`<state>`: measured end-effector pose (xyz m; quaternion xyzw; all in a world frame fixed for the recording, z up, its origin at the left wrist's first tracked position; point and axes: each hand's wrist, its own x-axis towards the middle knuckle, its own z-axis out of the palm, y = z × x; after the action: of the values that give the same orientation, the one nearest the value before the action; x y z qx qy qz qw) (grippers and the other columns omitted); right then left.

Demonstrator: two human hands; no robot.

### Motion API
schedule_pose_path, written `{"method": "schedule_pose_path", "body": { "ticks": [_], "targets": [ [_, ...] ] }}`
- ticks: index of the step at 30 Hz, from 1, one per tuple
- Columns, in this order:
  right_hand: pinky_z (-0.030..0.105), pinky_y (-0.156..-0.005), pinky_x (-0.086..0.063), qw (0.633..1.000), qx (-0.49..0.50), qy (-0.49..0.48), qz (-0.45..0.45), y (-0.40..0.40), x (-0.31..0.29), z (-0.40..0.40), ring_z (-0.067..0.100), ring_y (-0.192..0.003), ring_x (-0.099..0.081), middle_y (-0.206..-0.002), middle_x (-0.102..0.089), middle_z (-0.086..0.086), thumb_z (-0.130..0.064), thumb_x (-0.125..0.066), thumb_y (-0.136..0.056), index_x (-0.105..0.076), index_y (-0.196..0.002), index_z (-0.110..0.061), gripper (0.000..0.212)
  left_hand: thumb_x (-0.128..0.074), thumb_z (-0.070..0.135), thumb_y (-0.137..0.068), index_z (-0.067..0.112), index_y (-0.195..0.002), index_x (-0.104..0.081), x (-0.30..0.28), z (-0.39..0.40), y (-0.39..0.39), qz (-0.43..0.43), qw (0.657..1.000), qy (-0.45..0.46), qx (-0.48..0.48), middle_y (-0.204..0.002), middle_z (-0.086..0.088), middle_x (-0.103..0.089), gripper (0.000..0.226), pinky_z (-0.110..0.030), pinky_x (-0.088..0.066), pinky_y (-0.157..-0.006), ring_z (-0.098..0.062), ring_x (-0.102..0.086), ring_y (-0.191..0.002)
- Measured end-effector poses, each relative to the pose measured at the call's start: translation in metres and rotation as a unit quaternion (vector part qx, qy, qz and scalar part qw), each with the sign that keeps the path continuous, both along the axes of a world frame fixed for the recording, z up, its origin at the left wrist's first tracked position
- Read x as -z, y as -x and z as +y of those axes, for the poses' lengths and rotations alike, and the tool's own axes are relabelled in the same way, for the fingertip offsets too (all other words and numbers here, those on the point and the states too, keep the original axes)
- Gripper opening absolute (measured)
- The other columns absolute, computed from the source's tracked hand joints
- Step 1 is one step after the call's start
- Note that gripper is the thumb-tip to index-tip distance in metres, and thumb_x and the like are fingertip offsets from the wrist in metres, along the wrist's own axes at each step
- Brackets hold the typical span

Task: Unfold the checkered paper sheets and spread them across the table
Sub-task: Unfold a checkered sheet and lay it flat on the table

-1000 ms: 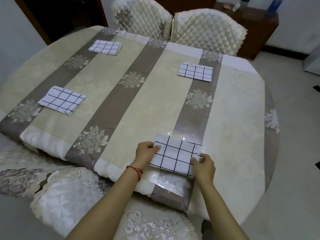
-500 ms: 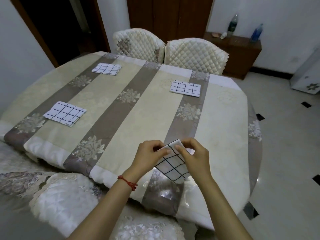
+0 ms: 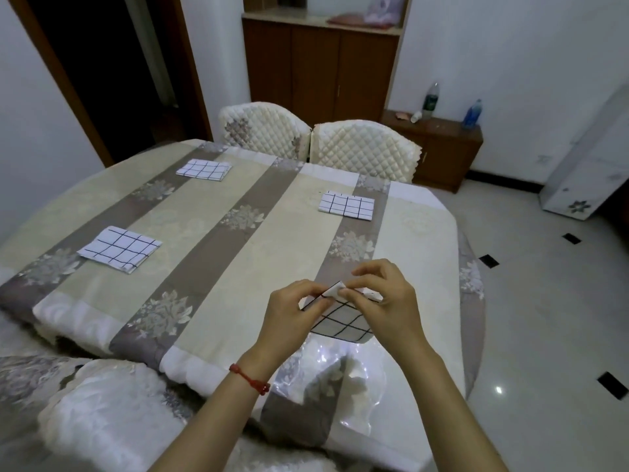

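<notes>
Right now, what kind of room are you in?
Probably a home dining room: a big round table with a striped flowery tablecloth, two quilted chairs pushed up to its far side, and a wooden cabinet against the wall.

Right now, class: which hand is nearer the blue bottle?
Right. The right hand sits on the blue bottle's side; the left hand is farther across.

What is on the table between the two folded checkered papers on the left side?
In the head view, nothing lies between the near left sheet and the far left sheet: only the striped tablecloth with its flower pattern.
</notes>
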<state>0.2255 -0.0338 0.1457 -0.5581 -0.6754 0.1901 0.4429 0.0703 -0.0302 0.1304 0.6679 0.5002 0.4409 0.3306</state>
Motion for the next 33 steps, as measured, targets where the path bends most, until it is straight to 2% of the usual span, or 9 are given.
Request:
{"method": "schedule_pose_path", "body": {
  "ticks": [6, 9, 12, 14, 20, 23, 26, 30, 33],
  "targets": [
    [0.013, -0.065, -0.042, 0.997, 0.025, -0.076, -0.009, -0.008, -0.011, 0.002, 0.007, -0.071, -0.053, -0.069, -0.057, -0.007, -0.019, -0.069, -0.074, -0.07, -0.071, -0.012, 0.008, -0.066, 0.019, -0.081, 0.019, -0.084, -0.073, -0.002, 0.0, -0.003, 0.002, 1.0, 0.005, -0.011, -0.075, -0.003, -0.071, 0.007, -0.024, -0.047, -0.065, -0.017, -0.06, -0.072],
    [0.01, -0.066, -0.043, 0.997, 0.024, -0.072, 0.009, -0.01, -0.014, 0.001, 0.0, -0.072, -0.056, -0.067, -0.061, -0.008, -0.017, -0.069, -0.077, -0.07, -0.074, -0.012, 0.006, -0.065, 0.024, -0.081, 0.019, -0.085, -0.072, -0.001, -0.001, -0.004, 0.018, 1.0, 0.002, -0.018, -0.077, 0.001, -0.071, 0.009, -0.021, -0.047, -0.065, -0.012, -0.061, -0.076],
    [0.006, -0.066, -0.043, 0.998, 0.026, -0.038, 0.043, -0.012, -0.016, 0.002, -0.009, -0.071, -0.057, -0.068, -0.06, -0.02, -0.013, -0.07, -0.079, -0.071, -0.079, -0.01, 0.004, -0.06, 0.036, -0.078, 0.016, -0.085, -0.071, -0.003, -0.001, -0.004, 0.033, 0.999, -0.037, -0.006, -0.081, 0.001, -0.071, 0.024, -0.016, -0.048, -0.068, -0.01, -0.061, -0.082],
    [0.008, -0.065, -0.044, 0.998, 0.019, -0.024, 0.052, -0.013, -0.017, 0.001, -0.007, -0.071, -0.058, -0.069, -0.06, -0.022, -0.014, -0.069, -0.08, -0.071, -0.081, -0.011, 0.004, -0.064, 0.03, -0.08, 0.015, -0.085, -0.072, -0.009, 0.001, -0.006, 0.03, 0.999, -0.039, 0.003, -0.081, 0.001, -0.071, 0.017, -0.015, -0.048, -0.07, -0.009, -0.062, -0.083],
    [0.018, -0.063, -0.048, 0.989, -0.017, 0.094, 0.117, -0.025, -0.016, 0.002, 0.005, -0.068, -0.061, -0.068, -0.067, -0.007, -0.02, -0.071, -0.076, -0.068, -0.074, -0.026, 0.007, -0.064, 0.014, -0.083, 0.02, -0.07, -0.067, -0.027, 0.012, -0.014, -0.015, 1.0, -0.013, -0.013, -0.065, -0.003, -0.067, 0.015, -0.026, -0.044, -0.06, -0.013, -0.057, -0.062],
    [0.022, -0.053, -0.031, 0.977, -0.026, 0.18, 0.106, -0.047, -0.01, 0.001, 0.01, -0.053, -0.038, -0.058, -0.043, 0.006, -0.02, -0.071, -0.076, -0.058, -0.064, 0.0, 0.027, -0.062, 0.012, -0.084, 0.025, -0.064, -0.064, -0.034, 0.02, -0.005, -0.065, 0.997, 0.0, -0.042, -0.062, 0.014, -0.065, 0.023, -0.013, -0.042, -0.057, -0.002, -0.055, -0.06],
    [0.026, -0.058, -0.04, 0.96, -0.016, 0.204, 0.192, -0.065, -0.005, -0.002, 0.012, -0.056, -0.047, -0.059, -0.051, 0.009, -0.007, -0.068, -0.079, -0.061, -0.067, 0.008, 0.02, -0.061, 0.013, -0.085, 0.021, -0.067, -0.066, -0.037, 0.029, 0.006, -0.118, 0.99, 0.01, -0.073, -0.063, 0.017, -0.066, 0.02, -0.011, -0.045, -0.059, 0.0, -0.057, -0.062],
    [0.016, -0.059, -0.052, 0.938, -0.003, 0.195, 0.287, -0.062, -0.007, -0.004, 0.006, -0.062, -0.064, -0.062, -0.07, -0.002, -0.002, -0.063, -0.082, -0.071, -0.073, -0.007, 0.014, -0.059, 0.014, -0.086, 0.023, -0.071, -0.066, -0.034, 0.031, 0.009, -0.151, 0.983, 0.031, -0.096, -0.066, 0.014, -0.068, 0.018, -0.015, -0.049, -0.066, -0.001, -0.059, -0.067],
    [0.023, -0.06, -0.048, 0.936, 0.017, 0.175, 0.305, -0.054, -0.008, -0.002, 0.013, -0.061, -0.057, -0.061, -0.062, 0.005, -0.003, -0.063, -0.082, -0.068, -0.069, -0.001, 0.014, -0.061, 0.018, -0.085, 0.021, -0.097, -0.061, -0.03, 0.03, 0.003, -0.132, 0.977, 0.054, -0.16, -0.092, 0.007, -0.065, 0.012, -0.025, -0.047, -0.079, -0.008, -0.059, -0.085]
  ]
}}
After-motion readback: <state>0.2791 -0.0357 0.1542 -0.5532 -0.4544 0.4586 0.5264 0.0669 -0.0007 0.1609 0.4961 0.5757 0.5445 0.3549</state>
